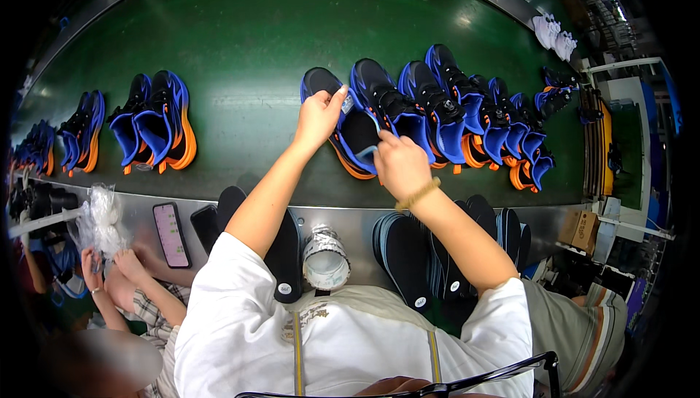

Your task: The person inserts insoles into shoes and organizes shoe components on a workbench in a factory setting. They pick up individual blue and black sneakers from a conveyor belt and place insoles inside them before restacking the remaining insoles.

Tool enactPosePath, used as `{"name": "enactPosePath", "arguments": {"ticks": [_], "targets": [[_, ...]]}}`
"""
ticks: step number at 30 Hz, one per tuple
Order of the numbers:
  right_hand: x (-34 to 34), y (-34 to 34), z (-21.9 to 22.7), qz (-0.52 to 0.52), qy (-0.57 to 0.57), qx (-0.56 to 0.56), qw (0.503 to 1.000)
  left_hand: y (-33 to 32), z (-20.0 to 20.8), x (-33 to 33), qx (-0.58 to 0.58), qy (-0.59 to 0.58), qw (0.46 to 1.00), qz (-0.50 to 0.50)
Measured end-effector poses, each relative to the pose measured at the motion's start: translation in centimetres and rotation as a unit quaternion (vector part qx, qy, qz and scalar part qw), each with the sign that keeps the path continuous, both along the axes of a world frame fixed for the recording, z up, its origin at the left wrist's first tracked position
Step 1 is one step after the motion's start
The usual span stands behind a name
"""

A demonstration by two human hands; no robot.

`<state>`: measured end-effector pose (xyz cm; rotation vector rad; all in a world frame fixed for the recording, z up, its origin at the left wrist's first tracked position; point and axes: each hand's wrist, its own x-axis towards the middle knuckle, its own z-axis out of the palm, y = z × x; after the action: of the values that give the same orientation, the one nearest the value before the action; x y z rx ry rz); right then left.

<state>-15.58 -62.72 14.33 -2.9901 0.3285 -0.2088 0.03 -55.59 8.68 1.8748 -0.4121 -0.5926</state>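
A black and blue sneaker with an orange sole (319,80) lies on the green belt in front of me, toe pointing away. My left hand (317,119) is closed on its tongue and upper, thumb over the laced part. In the shoe's opening shows a black insole (360,132) with a light blue edge. At the heel end my right hand (402,167), a band on its wrist, has its fingers closed on the insole's edge. Their exact grip is partly hidden. Just right of this shoe stands a matching sneaker (375,86).
More sneakers (426,88) stand rightward, with other pairs (162,124) to the left. On the metal ledge lie stacked black insoles (401,256), a white-smeared cup (326,263) and a phone (171,234). Another person's hands (131,267) are at lower left by clear plastic wrap (103,219).
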Motion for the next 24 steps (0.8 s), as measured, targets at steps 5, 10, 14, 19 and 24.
{"name": "enactPosePath", "arguments": {"ticks": [5, 10, 14, 19, 24], "targets": [[3.9, 0.4, -4.7, -0.093, 0.165, 0.065, 0.980, 0.2, 0.0, -0.1, -0.042, 0.040, 0.998, 0.001], [4.2, 1.7, -3.9, -0.119, 0.158, 0.095, 0.976, 0.6, -1.1, 0.4, -0.043, 0.022, 0.999, -0.010], [2.9, 1.4, -0.6, -0.048, 0.211, 0.014, 0.976, 1.4, -0.3, 0.3, -0.027, 0.002, 0.999, -0.042], [6.8, -2.3, 0.8, 0.022, 0.448, 0.143, 0.882, 1.3, -0.2, 0.9, 0.018, -0.033, 0.996, -0.080], [5.7, -1.4, -4.4, 0.108, 0.243, 0.048, 0.963, 1.2, -0.4, 1.2, 0.012, -0.032, 0.994, -0.103]]}}
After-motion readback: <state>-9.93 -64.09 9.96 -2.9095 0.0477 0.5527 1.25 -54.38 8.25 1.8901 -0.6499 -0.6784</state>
